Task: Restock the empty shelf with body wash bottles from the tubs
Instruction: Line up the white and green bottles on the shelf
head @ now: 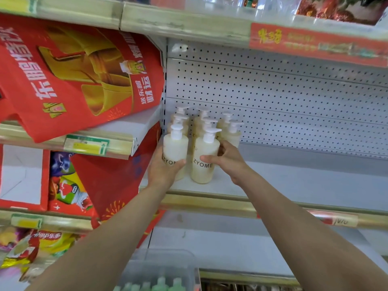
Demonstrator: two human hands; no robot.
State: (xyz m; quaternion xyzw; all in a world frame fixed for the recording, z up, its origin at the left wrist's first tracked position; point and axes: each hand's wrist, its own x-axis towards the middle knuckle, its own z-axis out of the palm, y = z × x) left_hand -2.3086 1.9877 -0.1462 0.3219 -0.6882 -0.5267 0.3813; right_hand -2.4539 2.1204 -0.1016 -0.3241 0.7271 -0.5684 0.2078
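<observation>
Two upright bottles: my left hand (165,172) curls round the left bottle (176,147), right hand (227,162) round the right bottle (204,150) (bare shelf (294,181) opens right of that hand)

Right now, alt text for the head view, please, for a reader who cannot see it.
Left hand grips the left bottle, right hand the right bottle, both cream pump bottles upright on the white shelf. More bottles stand behind, near the pegboard back.
</observation>
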